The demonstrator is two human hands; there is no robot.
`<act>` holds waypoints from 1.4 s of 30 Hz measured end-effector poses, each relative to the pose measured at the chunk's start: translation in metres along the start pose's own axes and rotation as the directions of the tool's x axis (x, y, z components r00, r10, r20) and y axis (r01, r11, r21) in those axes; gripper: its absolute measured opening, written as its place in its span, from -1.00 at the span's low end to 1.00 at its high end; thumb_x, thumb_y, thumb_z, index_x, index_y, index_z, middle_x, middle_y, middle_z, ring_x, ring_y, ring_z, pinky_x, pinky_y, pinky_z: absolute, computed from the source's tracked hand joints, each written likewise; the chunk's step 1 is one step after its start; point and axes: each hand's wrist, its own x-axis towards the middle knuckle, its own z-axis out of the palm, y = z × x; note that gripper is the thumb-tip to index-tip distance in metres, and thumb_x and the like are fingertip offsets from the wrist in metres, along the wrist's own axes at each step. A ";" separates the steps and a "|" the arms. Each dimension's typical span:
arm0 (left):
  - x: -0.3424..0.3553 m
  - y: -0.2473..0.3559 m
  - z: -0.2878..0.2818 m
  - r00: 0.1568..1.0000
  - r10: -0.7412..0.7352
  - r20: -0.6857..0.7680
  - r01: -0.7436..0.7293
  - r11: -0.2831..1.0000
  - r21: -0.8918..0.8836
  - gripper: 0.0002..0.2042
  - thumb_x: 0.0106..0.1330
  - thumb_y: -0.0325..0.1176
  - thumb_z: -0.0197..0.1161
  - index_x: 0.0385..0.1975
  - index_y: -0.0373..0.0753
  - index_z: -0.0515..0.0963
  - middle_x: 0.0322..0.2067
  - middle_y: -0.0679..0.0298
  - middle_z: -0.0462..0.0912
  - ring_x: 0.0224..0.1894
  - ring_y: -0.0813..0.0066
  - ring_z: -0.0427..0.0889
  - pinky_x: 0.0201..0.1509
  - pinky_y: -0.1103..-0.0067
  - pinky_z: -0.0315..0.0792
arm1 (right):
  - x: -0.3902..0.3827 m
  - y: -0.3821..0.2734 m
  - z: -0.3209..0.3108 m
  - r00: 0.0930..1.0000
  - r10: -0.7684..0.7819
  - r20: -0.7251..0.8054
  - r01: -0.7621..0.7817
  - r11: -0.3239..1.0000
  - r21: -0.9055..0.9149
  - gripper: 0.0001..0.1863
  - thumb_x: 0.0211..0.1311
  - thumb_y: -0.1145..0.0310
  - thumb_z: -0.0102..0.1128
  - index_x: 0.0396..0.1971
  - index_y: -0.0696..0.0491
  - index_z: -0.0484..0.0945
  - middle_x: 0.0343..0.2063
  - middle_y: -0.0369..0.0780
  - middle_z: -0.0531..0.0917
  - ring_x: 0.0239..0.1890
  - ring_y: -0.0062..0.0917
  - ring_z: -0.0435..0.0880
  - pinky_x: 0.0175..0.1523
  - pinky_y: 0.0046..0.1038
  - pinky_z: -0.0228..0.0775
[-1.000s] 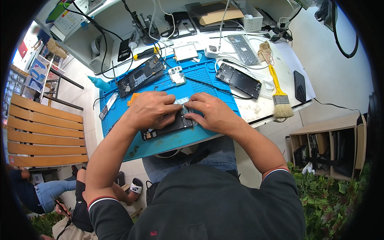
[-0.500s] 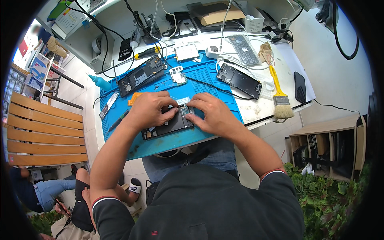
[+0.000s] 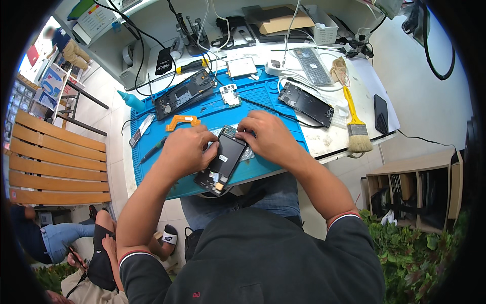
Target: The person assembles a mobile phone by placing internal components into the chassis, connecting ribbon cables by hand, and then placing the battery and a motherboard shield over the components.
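An opened phone (image 3: pixel 229 160), its dark inner side up, lies slanted over the near edge of the blue work mat (image 3: pixel 172 190). At its upper left edge my left hand (image 3: pixel 188 150) grips it between thumb and fingers. My right hand (image 3: pixel 264 138) is closed at the upper right corner, thumb and fingertips pinched by the circuit board (image 3: pixel 229 131); whether they hold the board or the phone's edge is hidden. Clear plastic (image 3: pixel 247 153) shows beneath the phone. Beyond my left hand rests an orange flex cable (image 3: pixel 182 120), and beside it a screwdriver (image 3: pixel 153 150).
Two more opened phones (image 3: pixel 185 95) (image 3: pixel 306 104) lie farther back, with a metal-shielded board (image 3: pixel 230 95) between them. On the right are a yellow-handled brush (image 3: pixel 357 133) and a black phone (image 3: pixel 380 114). A blue bottle (image 3: pixel 131 101) stands at left. Cables cross the bench; people sit lower left.
The opened phone has swung from lying crosswise to a steep slant, its lower end now toward me past the mat's edge. Both hands turned with it, uncovering the orange flex cable.
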 end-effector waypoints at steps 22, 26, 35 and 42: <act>-0.017 -0.036 -0.024 0.988 -0.151 0.029 0.150 0.912 -0.382 -0.76 0.39 -0.28 0.68 -0.07 -0.25 0.90 -0.32 0.24 0.88 -0.34 0.53 0.80 -0.20 0.56 0.64 | 0.009 -0.052 -0.004 0.969 -0.038 0.244 0.091 0.974 -0.207 -0.39 0.26 0.03 0.62 0.09 0.23 0.75 0.06 -0.01 0.68 0.19 -0.08 0.71 0.32 -0.08 0.67; -0.016 -0.034 -0.008 0.954 -0.261 0.148 0.300 0.813 -0.499 -0.76 0.37 -0.30 0.70 -0.10 -0.29 0.89 -0.30 0.27 0.90 -0.29 0.61 0.81 -0.14 0.59 0.67 | 0.015 -0.044 -0.011 0.930 -0.140 0.339 0.201 0.967 -0.154 -0.34 0.22 0.15 0.61 0.27 0.14 0.70 0.16 -0.06 0.67 0.27 -0.12 0.67 0.40 -0.11 0.62; -0.017 -0.037 -0.008 0.910 -0.242 0.337 0.409 0.657 -0.633 -0.78 0.29 -0.37 0.76 -0.16 -0.30 0.89 -0.30 0.33 0.91 -0.26 0.66 0.81 -0.10 0.61 0.68 | 0.022 -0.037 -0.015 0.879 -0.251 0.406 0.259 0.965 0.038 -0.45 0.25 0.41 0.59 0.24 0.08 0.63 0.39 -0.10 0.59 0.45 -0.11 0.58 0.53 -0.14 0.51; -0.010 -0.036 -0.007 0.880 -0.303 0.365 0.465 0.702 -0.539 -0.77 0.23 -0.30 0.78 -0.25 -0.29 0.91 -0.37 0.29 0.91 -0.31 0.61 0.79 -0.16 0.57 0.62 | 0.021 -0.035 -0.014 0.877 -0.241 0.415 0.250 0.968 0.033 -0.48 0.29 0.42 0.59 0.24 0.04 0.65 0.43 -0.12 0.59 0.48 -0.14 0.58 0.56 -0.12 0.54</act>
